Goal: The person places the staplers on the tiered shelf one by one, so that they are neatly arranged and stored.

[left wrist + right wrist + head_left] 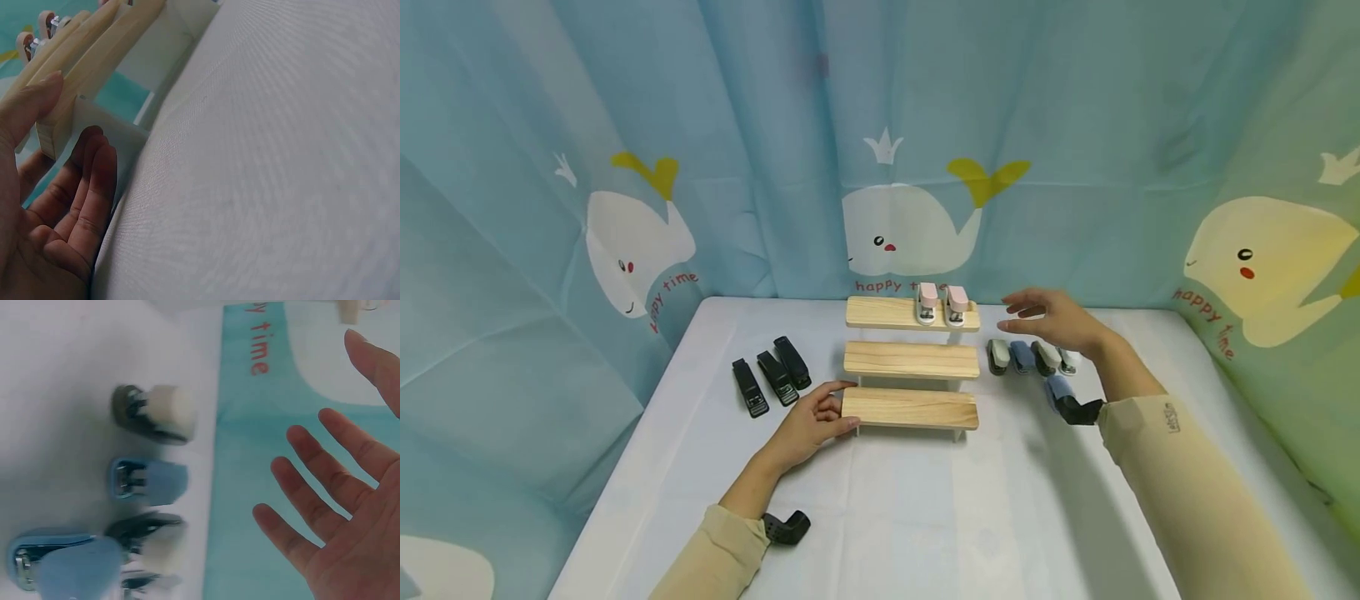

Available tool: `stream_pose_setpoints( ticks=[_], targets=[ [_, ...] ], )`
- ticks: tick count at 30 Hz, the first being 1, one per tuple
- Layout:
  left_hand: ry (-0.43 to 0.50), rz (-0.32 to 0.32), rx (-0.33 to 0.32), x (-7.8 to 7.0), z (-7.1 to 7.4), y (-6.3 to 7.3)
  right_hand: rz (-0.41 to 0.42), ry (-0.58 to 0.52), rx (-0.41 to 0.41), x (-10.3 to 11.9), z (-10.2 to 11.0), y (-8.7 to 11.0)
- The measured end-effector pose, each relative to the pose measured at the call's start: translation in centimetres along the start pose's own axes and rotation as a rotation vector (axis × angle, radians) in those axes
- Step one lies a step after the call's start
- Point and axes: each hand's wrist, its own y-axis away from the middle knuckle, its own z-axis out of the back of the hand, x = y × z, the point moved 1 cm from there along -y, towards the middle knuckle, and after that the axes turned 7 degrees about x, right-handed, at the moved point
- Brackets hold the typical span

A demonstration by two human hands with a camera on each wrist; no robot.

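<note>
Steadiness is probably the reason the left hand (808, 429) is pinching the left end of the lowest plank on a three-tier wooden rack (910, 360), which is resting on slim, pale supports on the white surface (902, 517). The right hand (1054, 322), holding nothing, is hovering beside the top plank's right end, its fingers loosely spread. Five small white and blue staplers (998, 353) are clustering to the rack's right while three black stapler-like tools (777, 377) are lying to its left, apparently placing each group within one arm's reach. Two pink staplers (928, 295) are standing side by side on the top plank's right half, showing rounded pink tops over pale bases. The rack is displaying smooth, light wood grain, its planks rising stepwise toward a blue whale-print curtain (1090, 100).
</note>
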Motion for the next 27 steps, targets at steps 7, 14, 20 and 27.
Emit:
stream_pose_setpoints(
  ticks=[7,14,20,27],
  targets=[
    [0.000,0.004,-0.009,-0.1,0.0,-0.2,-0.059,0.019,0.056,-2.0,-1.5,-0.9],
    [0.001,0.003,-0.010,-0.4,0.0,-0.1,-0.083,0.019,0.086,-3.8,-2.6,-2.0],
    [0.012,0.001,0.000,-0.5,0.0,0.0,-0.096,-0.001,0.117,-4.8,-3.2,-2.4],
    [0.006,-0.001,-0.003,-0.4,0.1,0.0,-0.116,0.045,0.138,-4.9,-3.7,-3.1]
  ],
)
